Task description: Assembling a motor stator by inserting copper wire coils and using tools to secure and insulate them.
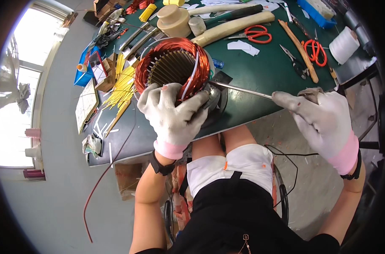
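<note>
A motor stator with thick copper windings and a slotted core stands near the table's front edge. A white sleeve crosses the coil on its right side. My left hand, in a white glove with a pink cuff, grips the stator's near rim, with fingers bent over the windings. My right hand, gloved alike, is closed round one end of a thin metal rod; any handle is hidden in the palm. The rod points left, and its far tip meets the stator's right side, where the exact contact cannot be made out.
On the green table lie red-handled scissors, a second pair, pliers, a wooden stick, a mallet and a white thread spool. Yellow strips lie left of the stator. A loose wire hangs off the left edge.
</note>
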Demonstrator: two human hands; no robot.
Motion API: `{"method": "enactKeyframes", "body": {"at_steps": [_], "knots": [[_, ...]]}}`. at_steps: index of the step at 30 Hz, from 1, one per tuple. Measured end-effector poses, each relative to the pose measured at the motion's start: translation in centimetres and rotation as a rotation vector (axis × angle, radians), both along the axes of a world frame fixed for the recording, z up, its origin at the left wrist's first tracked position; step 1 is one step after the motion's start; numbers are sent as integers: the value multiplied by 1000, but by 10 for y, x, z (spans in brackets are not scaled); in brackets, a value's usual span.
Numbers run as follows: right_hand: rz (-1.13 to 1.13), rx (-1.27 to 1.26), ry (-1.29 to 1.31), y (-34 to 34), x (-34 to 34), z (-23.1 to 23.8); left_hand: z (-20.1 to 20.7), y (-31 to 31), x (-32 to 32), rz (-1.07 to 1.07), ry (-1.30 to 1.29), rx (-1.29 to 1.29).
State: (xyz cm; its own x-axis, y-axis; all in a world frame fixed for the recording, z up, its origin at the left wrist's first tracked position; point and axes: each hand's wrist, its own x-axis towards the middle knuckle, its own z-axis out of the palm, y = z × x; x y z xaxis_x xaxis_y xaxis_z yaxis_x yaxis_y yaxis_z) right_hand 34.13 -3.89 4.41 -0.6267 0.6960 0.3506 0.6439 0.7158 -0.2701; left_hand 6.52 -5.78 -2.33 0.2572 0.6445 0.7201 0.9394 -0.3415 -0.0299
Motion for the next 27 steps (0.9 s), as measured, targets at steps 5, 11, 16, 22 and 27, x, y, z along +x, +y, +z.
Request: {"method": "enactKeyframes", "body": {"at_steps": [5,11,16,22,27], "knots": [[53,-255,238,26,-14,-33,-2,1,-4,4,-22,24],[48,-415,343,33,-23,-48,-4,7,0,10,-77,22],[26,-280,164,61,-27,-65,6,2,16,63,-53,-99],[67,-340,-7,80,-31,-58,29,16,-56,-346,-95,-134],[68,-254,322,92,-21,-124,5,41,-69,-552,-230,71]]}}
